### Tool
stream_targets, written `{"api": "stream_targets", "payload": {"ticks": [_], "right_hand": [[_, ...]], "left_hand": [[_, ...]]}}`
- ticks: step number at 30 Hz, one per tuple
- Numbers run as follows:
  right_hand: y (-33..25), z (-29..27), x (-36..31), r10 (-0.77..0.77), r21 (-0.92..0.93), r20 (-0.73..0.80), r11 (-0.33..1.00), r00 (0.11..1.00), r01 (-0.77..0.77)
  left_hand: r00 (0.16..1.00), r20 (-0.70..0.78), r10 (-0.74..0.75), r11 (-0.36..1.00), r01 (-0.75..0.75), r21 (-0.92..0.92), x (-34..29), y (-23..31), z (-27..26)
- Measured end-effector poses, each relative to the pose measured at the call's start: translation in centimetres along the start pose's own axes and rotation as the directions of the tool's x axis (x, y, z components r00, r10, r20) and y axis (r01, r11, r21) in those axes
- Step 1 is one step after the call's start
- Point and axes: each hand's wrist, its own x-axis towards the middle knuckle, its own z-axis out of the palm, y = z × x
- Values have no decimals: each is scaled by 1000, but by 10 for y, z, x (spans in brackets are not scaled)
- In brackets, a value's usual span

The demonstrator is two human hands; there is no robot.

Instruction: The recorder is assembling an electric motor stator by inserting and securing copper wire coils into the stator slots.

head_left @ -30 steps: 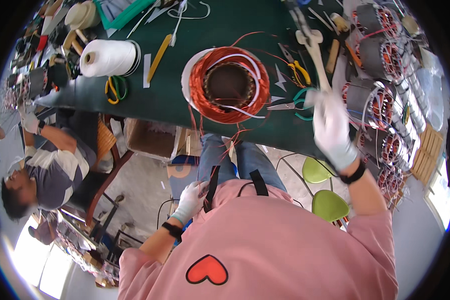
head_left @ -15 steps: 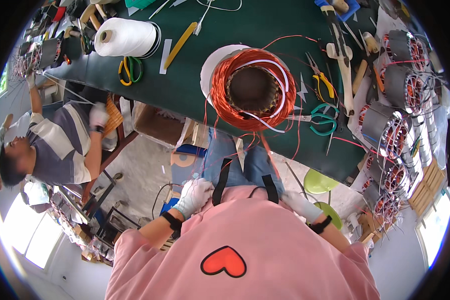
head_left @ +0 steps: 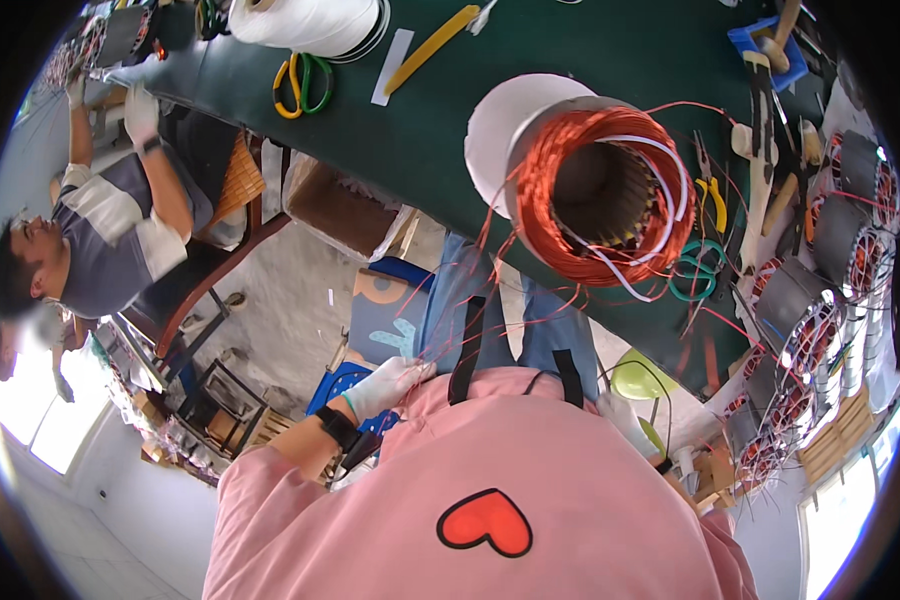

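A stator wound with red copper wire [head_left: 548, 185] lies with its bore facing up on a white round base [head_left: 490, 135] at the table's near edge. White sleeving runs over its coil. Thin red wires trail from it toward my lap. My left hand [head_left: 388, 388], in a white glove, is at my waist, its fingers closed where these wires end. My right hand [head_left: 625, 418], also gloved, is low at my right side; the pink shirt hides its fingers. Green-handled scissors [head_left: 698, 272] and yellow-handled pliers [head_left: 712, 200] lie right of the stator.
On the dark green table [head_left: 430, 150] are a white thread spool [head_left: 305, 25], yellow-and-green scissors [head_left: 303, 88] and a yellow blade tool [head_left: 430, 48]. Several stators [head_left: 795, 300] line the right side. A cardboard box [head_left: 340, 215] stands below the table. A co-worker [head_left: 120, 225] sits at left.
The view has shifted, so the table and stator appear farther right. The stator now looks more tilted. My left hand stays near my waist. The co-worker's gloved hand has moved up toward the table edge.
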Motion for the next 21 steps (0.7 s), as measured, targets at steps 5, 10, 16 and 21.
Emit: {"api": "stream_targets", "payload": {"ticks": [5, 10, 16, 21], "right_hand": [[-31, -21, -5, -82, -302, 80, 948, 993, 102], [-127, -57, 7, -524, -317, -397, 849, 754, 423], [-163, -69, 90, -661, -393, -226, 734, 715, 554], [-144, -64, 105, -727, -388, -225, 678, 649, 625]], "left_hand": [[939, -320, -127, 981, 71, -182, 57, -63, -34], [888, -397, 233, 375, 294, 879, 161, -60, -109], [942, -180, 282, -320, 269, 908, 329, -220, -186], [805, -20, 592, -392, 309, 867, 390, -242, -218]]}}
